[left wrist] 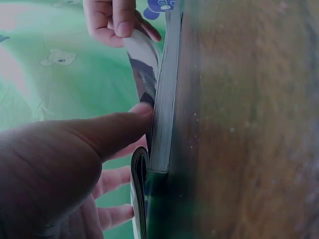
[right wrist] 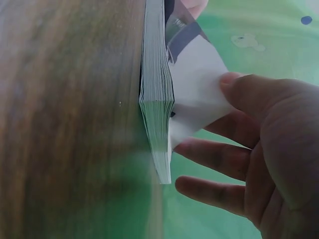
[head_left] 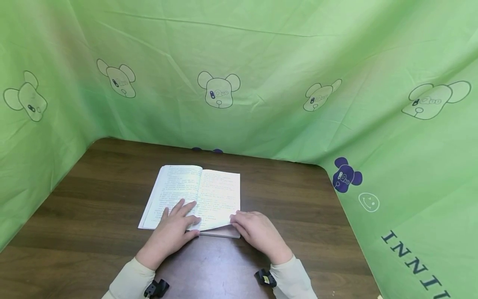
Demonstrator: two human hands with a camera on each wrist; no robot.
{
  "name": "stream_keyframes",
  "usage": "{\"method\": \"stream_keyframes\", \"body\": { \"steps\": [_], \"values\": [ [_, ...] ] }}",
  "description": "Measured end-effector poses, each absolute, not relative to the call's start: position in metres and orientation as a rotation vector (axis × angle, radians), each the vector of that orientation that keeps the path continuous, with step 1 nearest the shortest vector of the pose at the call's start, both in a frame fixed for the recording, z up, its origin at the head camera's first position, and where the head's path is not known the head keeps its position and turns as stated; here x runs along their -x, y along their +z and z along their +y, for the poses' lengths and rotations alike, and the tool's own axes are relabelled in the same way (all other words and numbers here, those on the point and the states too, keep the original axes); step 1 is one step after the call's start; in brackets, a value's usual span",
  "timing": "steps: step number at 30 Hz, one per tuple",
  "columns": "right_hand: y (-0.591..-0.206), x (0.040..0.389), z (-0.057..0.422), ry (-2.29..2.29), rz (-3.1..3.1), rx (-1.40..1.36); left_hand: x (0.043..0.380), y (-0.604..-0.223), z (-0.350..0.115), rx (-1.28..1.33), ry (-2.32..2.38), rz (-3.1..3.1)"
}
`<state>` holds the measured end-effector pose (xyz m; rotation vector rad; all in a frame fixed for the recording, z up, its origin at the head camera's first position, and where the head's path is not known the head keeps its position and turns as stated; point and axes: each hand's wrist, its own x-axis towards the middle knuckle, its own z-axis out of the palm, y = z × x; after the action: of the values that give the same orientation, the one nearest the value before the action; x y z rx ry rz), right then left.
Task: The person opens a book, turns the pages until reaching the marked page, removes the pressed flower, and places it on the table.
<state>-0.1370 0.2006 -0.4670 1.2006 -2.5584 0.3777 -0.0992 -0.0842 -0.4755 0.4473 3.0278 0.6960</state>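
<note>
An open book (head_left: 181, 185) with printed text lies on the table. My left hand (head_left: 173, 230) rests on its left page near the gutter, fingers spread and straight. In the left wrist view, the left thumb touches the lower edge by the thick page block (left wrist: 167, 99). My right hand (head_left: 259, 232) pinches the lower right corner of the right-hand page (head_left: 220, 195) between thumb and fingers. That corner is lifted and bent, and the right wrist view shows the page's underside (right wrist: 199, 84), white with a dark picture, standing away from the pages beneath.
The dark wooden table (head_left: 291, 191) surrounds the book on all sides. A green cloth (head_left: 261, 50) printed with bear heads hangs behind the table and along both sides. A small black device (head_left: 157, 288) is strapped at the left wrist, another black device (head_left: 265, 278) at the right.
</note>
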Motion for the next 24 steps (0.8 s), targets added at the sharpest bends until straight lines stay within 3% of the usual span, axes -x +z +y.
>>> {"method": "stream_keyframes", "body": {
  "steps": [24],
  "values": [
    [-0.4641, 0.1412, 0.2055, 0.544, -2.392, -1.034, 0.1006, -0.4763, -0.0844, -0.396, 0.869, 3.074]
  ]
}}
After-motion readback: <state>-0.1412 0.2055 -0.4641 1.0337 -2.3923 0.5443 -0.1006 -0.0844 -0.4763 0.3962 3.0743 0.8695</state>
